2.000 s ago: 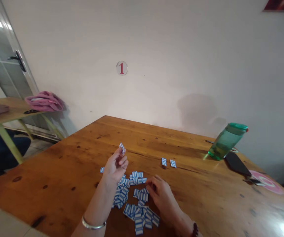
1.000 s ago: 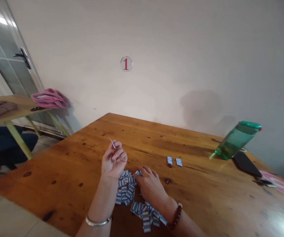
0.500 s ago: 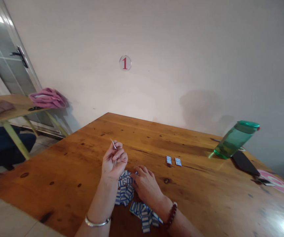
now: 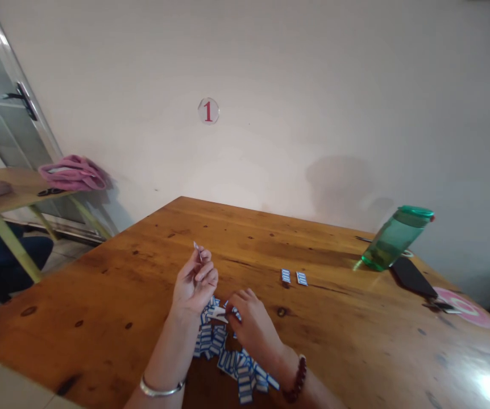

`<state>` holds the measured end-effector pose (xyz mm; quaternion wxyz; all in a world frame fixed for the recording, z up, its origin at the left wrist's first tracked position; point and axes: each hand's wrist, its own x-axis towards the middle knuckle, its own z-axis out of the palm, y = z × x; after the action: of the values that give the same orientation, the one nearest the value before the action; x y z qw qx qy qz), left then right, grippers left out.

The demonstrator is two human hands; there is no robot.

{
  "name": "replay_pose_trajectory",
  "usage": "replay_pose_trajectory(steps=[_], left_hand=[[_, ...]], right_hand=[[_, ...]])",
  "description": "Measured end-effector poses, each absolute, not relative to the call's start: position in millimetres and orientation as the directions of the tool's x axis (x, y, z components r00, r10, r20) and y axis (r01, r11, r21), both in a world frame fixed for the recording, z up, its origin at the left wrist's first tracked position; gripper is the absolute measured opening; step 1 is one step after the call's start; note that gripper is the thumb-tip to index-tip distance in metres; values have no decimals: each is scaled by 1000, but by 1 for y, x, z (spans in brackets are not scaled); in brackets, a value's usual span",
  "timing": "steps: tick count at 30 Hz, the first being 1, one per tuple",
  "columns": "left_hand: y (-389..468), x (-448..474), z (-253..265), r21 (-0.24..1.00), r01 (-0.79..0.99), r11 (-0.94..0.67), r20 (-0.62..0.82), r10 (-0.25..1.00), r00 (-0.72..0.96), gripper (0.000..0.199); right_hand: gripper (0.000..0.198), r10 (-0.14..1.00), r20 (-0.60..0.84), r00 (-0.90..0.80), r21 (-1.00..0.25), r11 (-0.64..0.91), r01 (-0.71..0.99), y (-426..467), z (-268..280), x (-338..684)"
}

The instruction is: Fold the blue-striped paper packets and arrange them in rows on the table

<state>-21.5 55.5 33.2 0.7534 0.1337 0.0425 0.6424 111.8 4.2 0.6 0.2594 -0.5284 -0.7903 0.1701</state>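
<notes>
My left hand (image 4: 194, 284) is raised above the table, with a small thin card (image 4: 196, 247) pinched upright between thumb and finger. The card is nearly edge-on to me. My right hand (image 4: 254, 321) is closed over the loose pile of blue-and-white cards (image 4: 206, 341), and a white card (image 4: 218, 314) shows at its fingertips. Part of the pile lies hidden behind my hands. Nearer me, more striped cards (image 4: 245, 380) lie spread and overlapping beside my right wrist. Two cards (image 4: 286, 276) lie side by side, farther off to the right.
A tilted-looking green bottle (image 4: 396, 238) stands at the right of the wooden table (image 4: 112, 289). By it lie a dark flat case (image 4: 413, 277), a pink round mat (image 4: 466, 308) and keys (image 4: 443, 307). At left, a second table holds a pink cloth (image 4: 74, 172).
My right fingers have lifted a white card from the pile. The card in my left hand has turned slightly. The whole view has shifted a little.
</notes>
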Motion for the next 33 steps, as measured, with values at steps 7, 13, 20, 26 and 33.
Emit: replay_pose_trajectory(steps=[7,13,20,26,33], left_hand=[[55,-3,28,614,-778,135,-53,990,130,14],[52,22,15,799,-565,206,-208,976,61,20],[46,40,1,871,-441,217,-147,971,189,18],[44,54,-7,985,-138,108,-81,979,186,14],[35,57,5,995,2,97,-95,964,248,19]], right_hand=[[11,987,158,-27,-923,157,351,7,-4,140],[16,977,190,97,-974,176,144,4,-6,172],[26,966,231,114,-970,219,105,4,-5,190],[12,956,255,144,-943,213,254,1,-3,192],[11,924,368,107,-842,282,460,-3,-2,185]])
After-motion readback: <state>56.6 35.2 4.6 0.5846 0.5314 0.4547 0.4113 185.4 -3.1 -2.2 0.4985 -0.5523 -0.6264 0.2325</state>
